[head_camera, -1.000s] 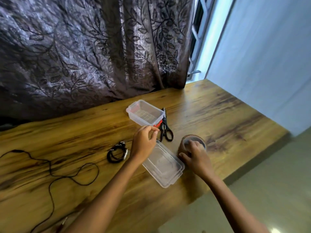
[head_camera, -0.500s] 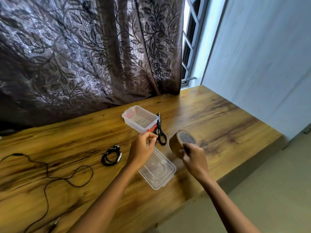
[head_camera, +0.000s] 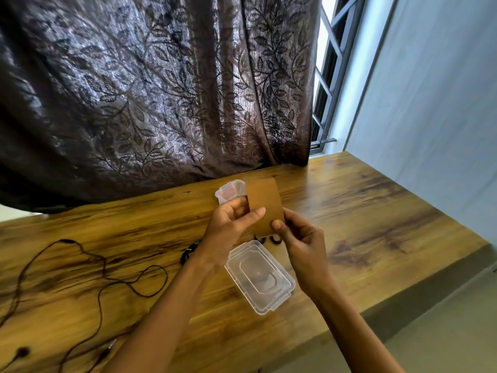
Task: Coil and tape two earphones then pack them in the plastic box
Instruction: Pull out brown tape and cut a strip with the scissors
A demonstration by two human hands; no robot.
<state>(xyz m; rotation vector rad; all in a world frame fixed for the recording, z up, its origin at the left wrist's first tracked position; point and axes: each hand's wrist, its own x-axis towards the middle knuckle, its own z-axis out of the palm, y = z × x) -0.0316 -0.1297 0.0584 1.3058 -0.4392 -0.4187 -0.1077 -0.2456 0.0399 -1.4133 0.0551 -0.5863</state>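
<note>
Fingers (head_camera: pixel 236 208) of the left hand (head_camera: pixel 228 227) are curled behind the brown tape roll (head_camera: pixel 265 204), with the thumb laid across its outer band: a firm hold. The right hand (head_camera: pixel 302 244) pinches the lower edge of the same roll, thumb tip in front and the other fingers bent behind. The roll is held edge-on, raised directly above the far end of the clear lid (head_camera: pixel 259 275) and not touching it.

The lid lies flat on the wooden table (head_camera: pixel 363 211), between the two forearms. The plastic box (head_camera: pixel 228 189) stands open beyond the lid, partly hidden behind the left hand and the roll; its contents cannot be made out. Two dark handle rings of the scissors (head_camera: pixel 276 240) show just past the lid's far edge, beneath the roll; the blades are hidden. The coiled earphone (head_camera: pixel 185 255) lies to the left of the lid, mostly covered by the left wrist. The loose earphone (head_camera: pixel 22 351) trails uncoiled well to the left of the lid, its cord looping across the tabletop.

A dark leaf-patterned curtain (head_camera: pixel 161 103) hangs behind the table, far beyond the lid, with a barred window (head_camera: pixel 325 76) at its right edge.
</note>
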